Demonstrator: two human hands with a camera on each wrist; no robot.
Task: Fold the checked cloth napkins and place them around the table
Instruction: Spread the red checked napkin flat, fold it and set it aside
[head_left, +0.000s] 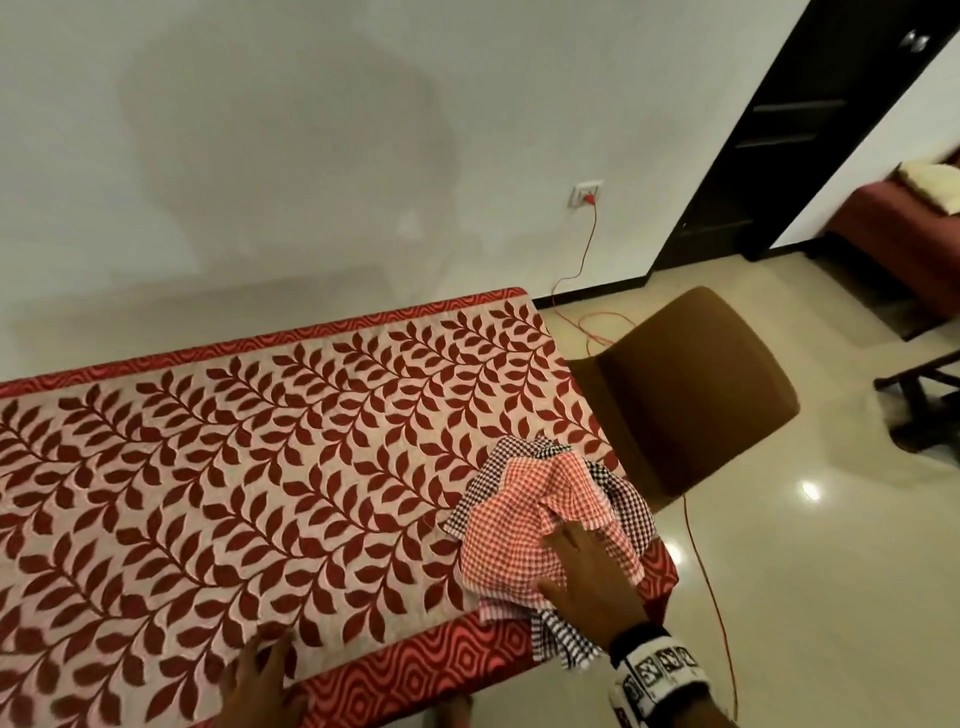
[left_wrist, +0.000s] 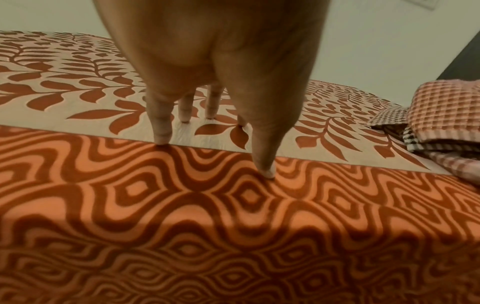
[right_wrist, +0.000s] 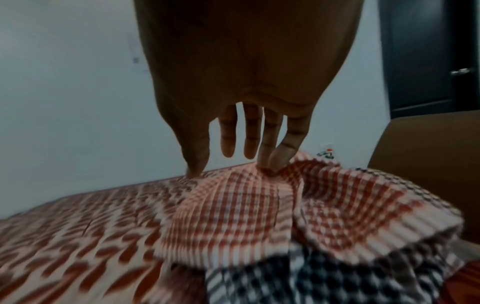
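Observation:
A crumpled pile of checked napkins lies at the table's near right corner. A red-and-white napkin (head_left: 519, 525) (right_wrist: 233, 216) (left_wrist: 446, 111) is on top, with a black-and-white napkin (head_left: 631, 499) (right_wrist: 298, 283) (left_wrist: 413, 139) under it, partly hanging over the edge. My right hand (head_left: 563, 551) (right_wrist: 233, 162) rests on the red napkin with its fingers extended; the thumb and the two outer fingertips press into its folds. My left hand (head_left: 262, 665) (left_wrist: 213, 131) stands with straight fingertips on the tablecloth near the front edge, left of the pile, holding nothing.
The table (head_left: 260, 441) (left_wrist: 233, 226) wears a red leaf-patterned cloth with a wavy red border and stands against a white wall. A brown chair (head_left: 691, 395) (right_wrist: 428, 154) is at its right end. A red cable (head_left: 706, 571) runs across the glossy floor.

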